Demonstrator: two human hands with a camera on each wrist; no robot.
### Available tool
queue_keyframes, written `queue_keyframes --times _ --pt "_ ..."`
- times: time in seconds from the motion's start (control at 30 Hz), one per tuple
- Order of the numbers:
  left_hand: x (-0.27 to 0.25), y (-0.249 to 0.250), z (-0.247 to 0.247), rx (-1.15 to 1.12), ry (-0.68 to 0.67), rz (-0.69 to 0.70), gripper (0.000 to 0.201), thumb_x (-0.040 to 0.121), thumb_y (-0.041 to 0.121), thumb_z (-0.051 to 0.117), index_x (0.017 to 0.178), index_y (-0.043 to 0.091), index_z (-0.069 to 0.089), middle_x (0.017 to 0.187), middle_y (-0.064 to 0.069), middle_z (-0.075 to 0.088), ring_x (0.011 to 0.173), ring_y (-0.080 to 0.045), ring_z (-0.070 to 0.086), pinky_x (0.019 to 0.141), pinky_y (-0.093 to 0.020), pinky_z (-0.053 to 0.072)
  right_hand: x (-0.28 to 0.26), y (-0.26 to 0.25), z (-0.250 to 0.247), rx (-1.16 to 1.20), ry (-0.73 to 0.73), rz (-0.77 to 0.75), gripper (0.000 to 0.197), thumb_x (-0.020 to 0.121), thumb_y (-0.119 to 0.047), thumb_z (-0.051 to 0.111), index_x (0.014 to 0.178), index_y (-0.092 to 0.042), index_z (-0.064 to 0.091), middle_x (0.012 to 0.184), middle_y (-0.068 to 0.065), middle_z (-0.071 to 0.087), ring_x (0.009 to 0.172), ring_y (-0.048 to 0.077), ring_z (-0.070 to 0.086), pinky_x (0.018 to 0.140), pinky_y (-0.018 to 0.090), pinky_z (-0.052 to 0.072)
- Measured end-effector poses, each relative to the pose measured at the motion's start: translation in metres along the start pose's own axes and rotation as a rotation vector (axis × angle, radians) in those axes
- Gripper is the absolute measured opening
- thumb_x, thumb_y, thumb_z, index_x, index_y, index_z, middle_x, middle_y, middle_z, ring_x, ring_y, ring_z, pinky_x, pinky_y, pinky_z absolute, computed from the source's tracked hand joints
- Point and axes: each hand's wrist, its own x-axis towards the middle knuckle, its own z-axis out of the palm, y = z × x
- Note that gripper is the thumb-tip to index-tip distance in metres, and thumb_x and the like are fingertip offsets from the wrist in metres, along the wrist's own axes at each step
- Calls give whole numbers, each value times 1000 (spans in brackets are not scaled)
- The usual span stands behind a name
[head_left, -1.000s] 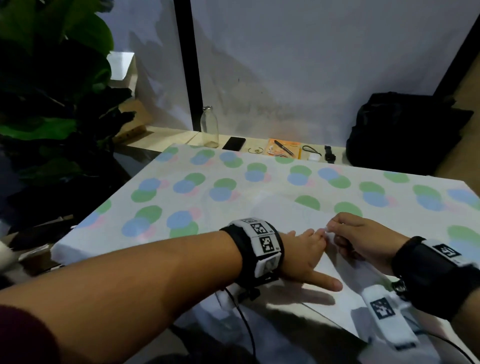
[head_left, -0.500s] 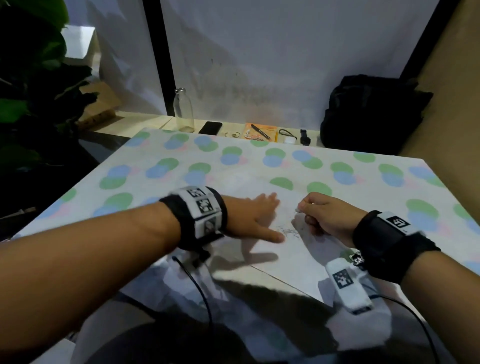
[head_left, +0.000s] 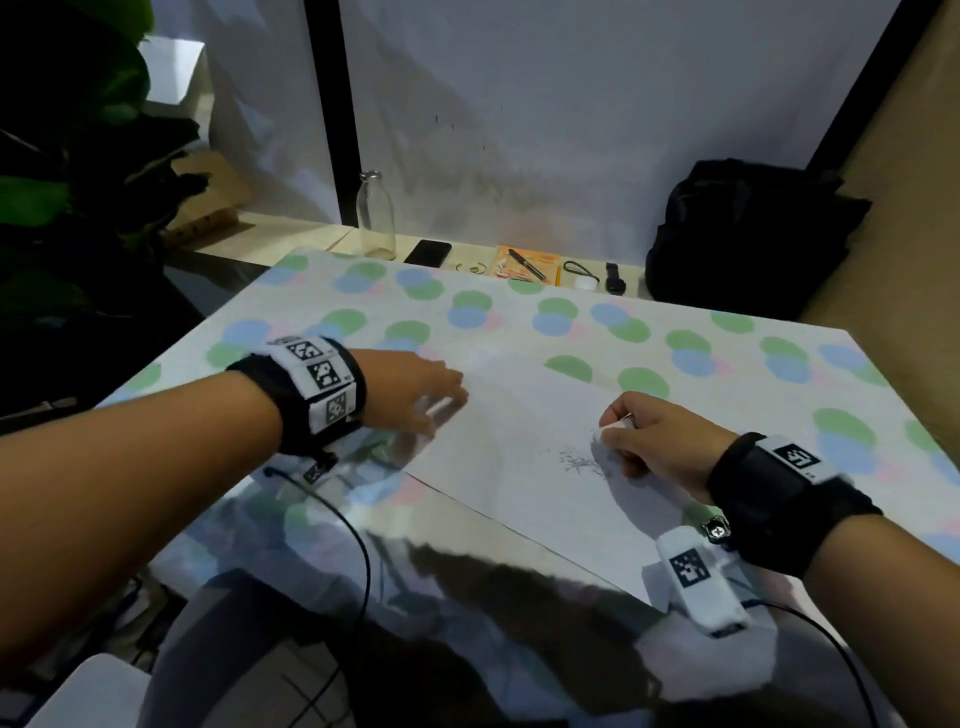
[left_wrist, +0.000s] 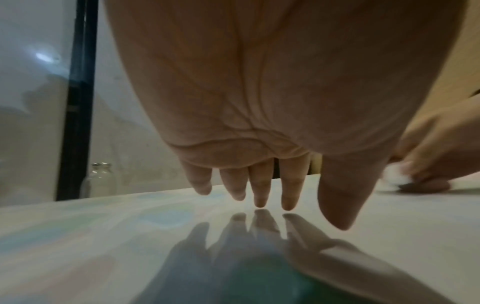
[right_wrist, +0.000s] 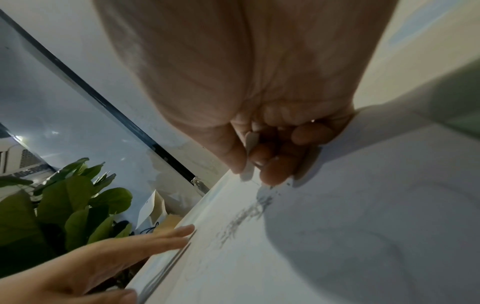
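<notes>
Pastel-dotted tablecloth (head_left: 363, 291) carries a white paper sheet (head_left: 519, 431); right hand (head_left: 660, 441) pinches a small white eraser (head_left: 615, 425), grey crumbs (head_left: 582, 462) just beside its fingertips; left hand (head_left: 410, 387) flat, fingers straight, grasping nothing

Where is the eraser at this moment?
Head view, right of centre: the eraser is pinched by the right hand, down on the white sheet, just right of the grey marks and well apart from the left hand.
</notes>
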Motion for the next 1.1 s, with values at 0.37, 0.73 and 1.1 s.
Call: queue_keyframes --times 0.37,0.73,1.1 --pt "-65 38 43 -12 38 142 71 99 66 41 161 35 24 170 10 11 153 -13 20 125 -41 17 20 -19 -12 -294 11 -80 9 98 -18 55 96 -22 63 77 10 69 65 22 63 71 40 57" --pt "-15 -28 16 -74 32 -79 118 70 85 64 161 42 3 169 9 -15 156 -21 -7 125 -51 9 33 -57 4 -465 25 -242 2 94 -23 66 96 -24 67 77 5 68 54 5 62 55 21 47" --pt "19 -43 27 -138 -150 -141 138 50 96 66 140 63 -33 157 10 -45 147 -29 -38 111 -76 -13 80 -116 60 -520 -78 -330 14 80 -22 77 90 -22 67 69 -1 73 55 8 68 61 25 56"
